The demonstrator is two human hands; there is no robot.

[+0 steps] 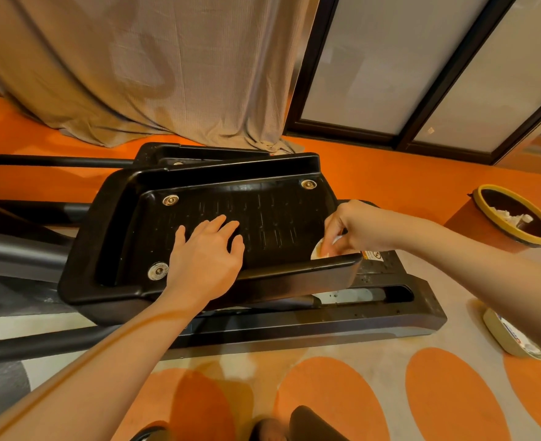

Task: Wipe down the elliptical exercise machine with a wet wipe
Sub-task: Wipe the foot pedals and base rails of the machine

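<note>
Machine: black elliptical, low frame lying along the floor, seen from above.
Foot pedal: large black plastic pedal with a ribbed tread and a raised rim, tilted toward the camera; silver bolts at its corners.
Second pedal: another black pedal just behind the first, mostly hidden by it.
Left hand: left hand lies palm down on the pedal tread near its front rim; fingers straight and slightly spread, holding nothing.
Right hand: right hand at the pedal's right front corner, fingers curled and pinching the wipe against the tread.
Wipe: white wet wipe, bunched small, mostly covered by the right hand; it sits inside the pedal, touching the front rim at the right corner.
Warning label: small sticker on the frame just right of the pedal.
Bin: round bin with a yellow rim, on the floor to the right, well apart from the pedal; white scraps inside.
Packet: pale pack on the floor at far right, partly hidden by the right forearm, possibly the wipe packet.
Floor: orange floor behind; grey with orange ovals in front.
Backdrop: beige curtain reaching the floor, beside dark-framed frosted panels.
</note>
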